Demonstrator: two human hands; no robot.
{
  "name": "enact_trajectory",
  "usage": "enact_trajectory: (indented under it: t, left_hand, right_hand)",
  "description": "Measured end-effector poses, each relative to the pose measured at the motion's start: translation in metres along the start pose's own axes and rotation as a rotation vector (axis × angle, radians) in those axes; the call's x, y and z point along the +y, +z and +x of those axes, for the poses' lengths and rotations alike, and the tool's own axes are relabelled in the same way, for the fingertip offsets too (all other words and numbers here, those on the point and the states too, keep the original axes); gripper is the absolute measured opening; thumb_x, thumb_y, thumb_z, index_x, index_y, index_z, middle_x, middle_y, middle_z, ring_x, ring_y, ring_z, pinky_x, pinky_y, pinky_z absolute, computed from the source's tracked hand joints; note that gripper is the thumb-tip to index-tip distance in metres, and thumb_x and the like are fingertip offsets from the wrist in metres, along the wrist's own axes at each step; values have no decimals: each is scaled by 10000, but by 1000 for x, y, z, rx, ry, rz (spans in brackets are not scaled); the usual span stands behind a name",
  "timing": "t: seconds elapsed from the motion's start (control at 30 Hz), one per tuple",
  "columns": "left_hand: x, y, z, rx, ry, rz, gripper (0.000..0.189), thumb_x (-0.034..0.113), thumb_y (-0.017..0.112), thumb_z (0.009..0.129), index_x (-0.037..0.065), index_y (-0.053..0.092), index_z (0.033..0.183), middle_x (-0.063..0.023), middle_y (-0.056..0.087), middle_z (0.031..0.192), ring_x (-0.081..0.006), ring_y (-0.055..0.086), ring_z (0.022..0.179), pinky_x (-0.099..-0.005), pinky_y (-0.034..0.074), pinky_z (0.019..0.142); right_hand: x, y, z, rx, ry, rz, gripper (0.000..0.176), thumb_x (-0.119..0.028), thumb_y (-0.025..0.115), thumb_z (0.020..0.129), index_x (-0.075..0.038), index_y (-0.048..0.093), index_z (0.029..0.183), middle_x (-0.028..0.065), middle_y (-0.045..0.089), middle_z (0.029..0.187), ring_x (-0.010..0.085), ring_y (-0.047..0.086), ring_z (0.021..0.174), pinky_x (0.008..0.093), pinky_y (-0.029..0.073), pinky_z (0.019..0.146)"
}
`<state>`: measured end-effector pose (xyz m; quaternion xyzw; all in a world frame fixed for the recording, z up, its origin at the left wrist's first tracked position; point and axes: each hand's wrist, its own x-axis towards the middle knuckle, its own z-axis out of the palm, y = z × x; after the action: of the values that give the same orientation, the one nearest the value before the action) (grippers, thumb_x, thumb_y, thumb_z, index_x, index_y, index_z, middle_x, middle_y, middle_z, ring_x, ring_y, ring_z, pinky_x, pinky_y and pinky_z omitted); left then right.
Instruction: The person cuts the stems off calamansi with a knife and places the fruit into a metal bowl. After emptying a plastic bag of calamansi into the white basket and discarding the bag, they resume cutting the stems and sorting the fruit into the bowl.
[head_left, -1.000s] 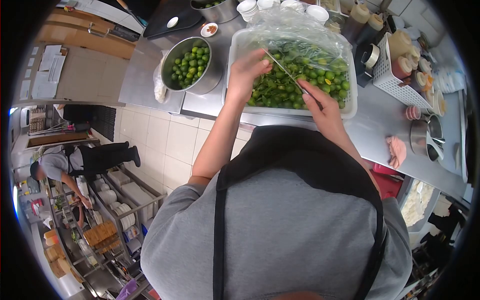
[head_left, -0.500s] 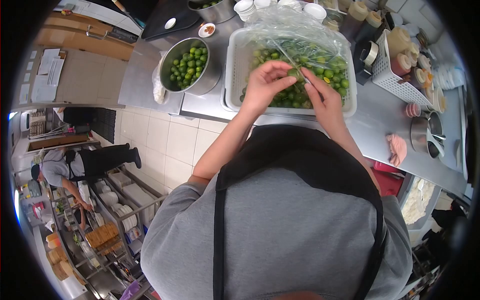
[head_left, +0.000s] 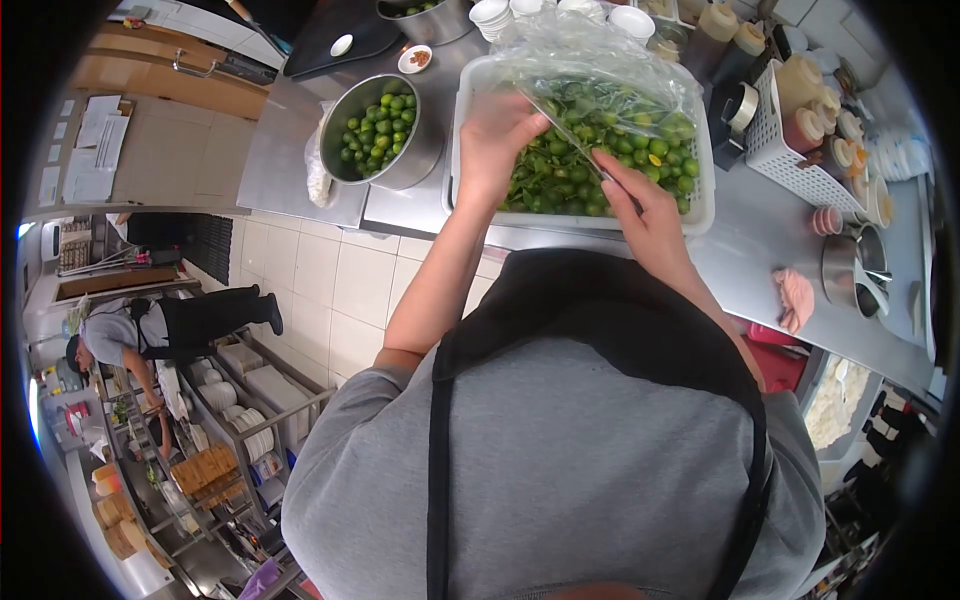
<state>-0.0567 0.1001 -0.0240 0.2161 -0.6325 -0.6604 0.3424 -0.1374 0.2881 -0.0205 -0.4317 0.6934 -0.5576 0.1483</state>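
The left hand is lying curled on the limes in the basket — grip hidden — while the right hand is pinching a thin stick; moments ago they were touching.

No legible text, number, brand or sign is found anywhere in the view

- Sheets of paper are seen fixed to the wall at left; any writing on them is too small to be read
- Squeeze bottles are noted in the white rack at right; no label can be made out on them
- Clear plastic bag over the white basket was checked; no print can be made out through the glare and creases
- Stacked goods on the shelves at lower left are too blurred for lettering to be read
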Motion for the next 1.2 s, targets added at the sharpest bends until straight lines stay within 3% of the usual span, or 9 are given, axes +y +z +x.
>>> enact_trajectory:
  t: [0.23, 0.43, 0.53, 0.6, 0.7, 0.8, 0.83, 1.03, 1.2]
  left_hand:
    - [4, 6, -11, -142, -119, -193, 214, 28, 650, 771, -23, 568, 962, -86, 615, 910, -168, 593, 847, -262, 477, 761]
    - [9, -36, 12, 22, -133, -439, 204, 33, 585, 822, -38, 563, 1012, -132, 617, 941, -228, 615, 879, -331, 506, 837]
    - [15, -78, 29, 261, 61, -163, 199, 0, 609, 794, -35, 573, 987, -134, 618, 931, -205, 617, 843, -277, 512, 773]
    - [13, -105, 36, 424, 182, 393, 220, 23, 653, 758, -25, 598, 966, -123, 626, 918, -178, 613, 803, -252, 493, 728]
    - [-3, -112, 41, 393, 455, 863, 225, 46, 692, 715, 1, 631, 926, -95, 638, 895, -152, 606, 756, -246, 479, 685]
    - [-37, -77, 42, 104, 310, 874, 195, 98, 706, 691, 24, 658, 865, -81, 658, 770, -140, 615, 688, -264, 475, 641]
    - [-19, -44, 33, -80, 270, 1004, 138, 76, 640, 680, 41, 645, 814, -133, 631, 782, -303, 604, 754, -371, 474, 681]
    - [-74, -2, 49, -254, 71, 1311, 228, 123, 658, 702, 71, 618, 921, -149, 618, 828, -302, 591, 757, -373, 470, 683]
    - [-41, -23, 38, -210, -102, 519, 278, 83, 641, 722, 78, 628, 999, -91, 627, 899, -181, 600, 726, -310, 491, 687]
  right_hand:
    - [3, 7, 10, 26, -3, 13, 298, -154, 528, 877, -108, 558, 1170, 130, 628, 935, 217, 582, 760, 280, 446, 692]
    - [12, 5, 3, -19, 8, -7, 300, -159, 529, 877, -103, 556, 1170, 127, 628, 957, 218, 589, 792, 273, 447, 718]
    - [13, 2, -2, -34, 59, 32, 303, -164, 526, 880, -102, 553, 1175, 122, 627, 993, 206, 591, 824, 274, 445, 739]
    - [17, -2, -4, -15, 78, 57, 305, -166, 525, 881, -103, 551, 1178, 120, 625, 1015, 196, 591, 843, 275, 444, 749]
    - [25, -9, -4, -14, 148, 34, 306, -157, 527, 880, -102, 550, 1180, 120, 618, 1051, 180, 590, 896, 266, 437, 775]
    - [25, -10, -3, 31, 95, 11, 302, -147, 528, 880, -91, 551, 1176, 121, 615, 1058, 172, 585, 917, 254, 433, 785]
    - [22, -8, -3, 34, 85, 28, 299, -147, 526, 882, -86, 551, 1173, 121, 616, 1058, 175, 585, 921, 254, 431, 792]
    - [13, -7, -5, 15, 82, 70, 299, -142, 523, 884, -71, 548, 1173, 118, 615, 1065, 179, 584, 930, 260, 424, 810]
    - [17, -11, -4, 56, 80, 47, 301, -130, 522, 883, -71, 544, 1177, 114, 612, 1074, 172, 583, 934, 262, 426, 810]
